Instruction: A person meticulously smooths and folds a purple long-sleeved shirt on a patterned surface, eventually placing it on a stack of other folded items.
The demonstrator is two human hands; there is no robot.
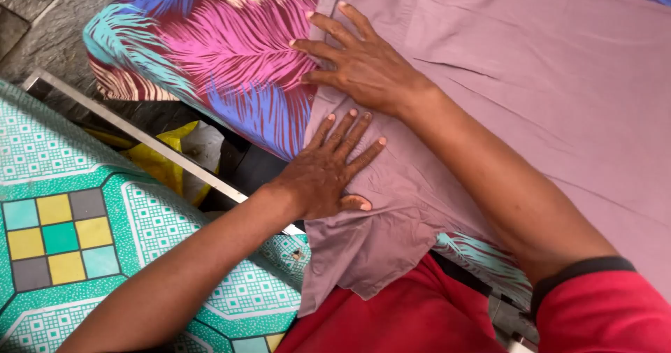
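Observation:
A mauve cloth lies spread over a cushion with a bright feather print. My left hand lies flat on the cloth's near edge, fingers apart and pointing up-right. My right hand presses flat on the cloth's left edge just above it, fingers spread toward the left. Neither hand grips anything. A corner of the cloth hangs down over the cushion's front.
A green patterned surface with coloured squares is at the lower left, edged by a metal strip. A yellow bag sits in the gap. Red fabric lies below. Grey stone floor is at upper left.

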